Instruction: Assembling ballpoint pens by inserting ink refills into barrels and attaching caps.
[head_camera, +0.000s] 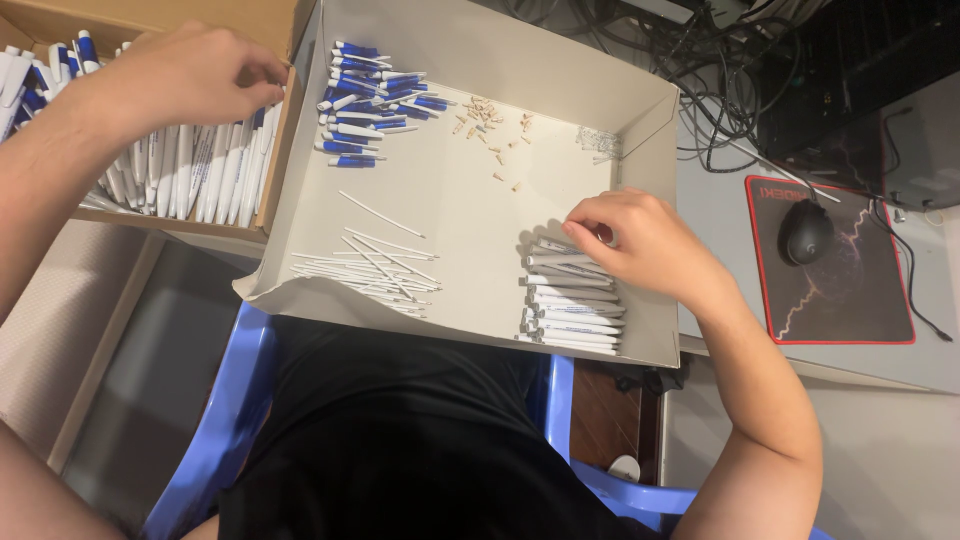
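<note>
While the left hand (190, 75) pinches smooth finished pens (190, 170), the right hand (640, 240) grips white barrels (572, 300) (slim plastic tubes).

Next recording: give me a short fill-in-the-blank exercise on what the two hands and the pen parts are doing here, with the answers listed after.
1. The right hand touches the pile of ____ plastic pen barrels inside the shallow grey cardboard tray.
2. The left hand reaches into the brown cardboard box of assembled ____-and-white pens.
3. The thin white ink refills lie at the tray's near-____ corner.
4. The black computer mouse rests on a ____-edged mouse pad.

Missing words: white; blue; left; red
</note>
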